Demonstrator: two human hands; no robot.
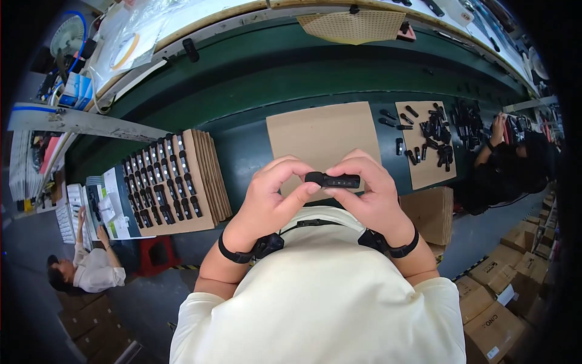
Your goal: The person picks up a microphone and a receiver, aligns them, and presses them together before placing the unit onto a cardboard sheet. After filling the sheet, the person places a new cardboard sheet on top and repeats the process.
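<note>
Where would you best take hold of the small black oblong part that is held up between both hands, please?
By its two short ends, one from each side. The black oblong part lies level and crosswise in front of the chest, so its ends face the left hand and right hand. Fingertips pinching there, as now, probably leave its long faces free to view.

Small black oblong device point(333, 180), level, mid-air

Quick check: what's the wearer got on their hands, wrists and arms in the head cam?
Both hands are bare, no gloves: left hand, right hand. Each wrist carries a thin black band with a small black block-shaped module on it: left wrist band, right wrist band. Forearms are uncovered; the short sleeves of a cream T-shirt end at the upper arms. No rings or markings visible.
</note>
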